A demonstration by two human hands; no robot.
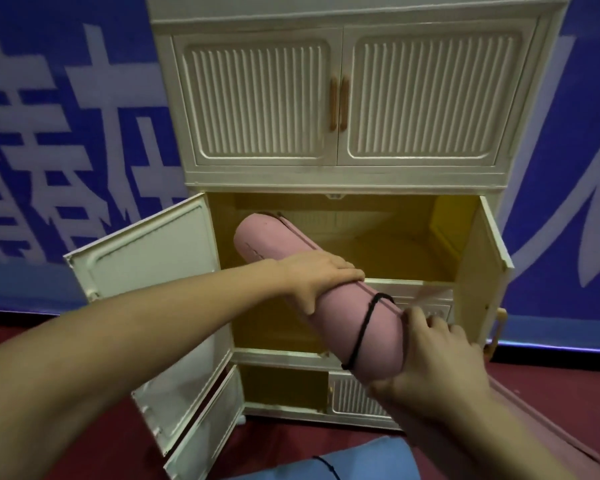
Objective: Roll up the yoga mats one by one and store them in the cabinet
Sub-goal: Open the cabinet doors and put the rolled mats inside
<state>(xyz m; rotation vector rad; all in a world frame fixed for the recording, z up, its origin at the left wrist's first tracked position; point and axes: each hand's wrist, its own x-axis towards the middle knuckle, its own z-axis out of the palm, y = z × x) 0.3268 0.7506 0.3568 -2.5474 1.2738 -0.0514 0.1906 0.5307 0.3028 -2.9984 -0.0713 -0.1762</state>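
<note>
A rolled pink yoga mat (284, 242), bound near its close end by a black cord (368, 320), points slantwise into the open middle compartment of the cream cabinet (361, 181). My left hand (321, 275) grips the roll at its middle from above, fingers curled over it. My right hand (437, 362) holds the roll's near end, fingers wrapped around it. The far end of the mat is inside the compartment opening, above its yellow floor. The roll's underside is hidden.
The middle compartment's doors (146, 271) stand swung wide on both sides. A lower door (208, 424) is open too. The top doors are closed. A blue mat (343, 462) with a black cord lies on the dark red floor below. A blue banner hangs behind.
</note>
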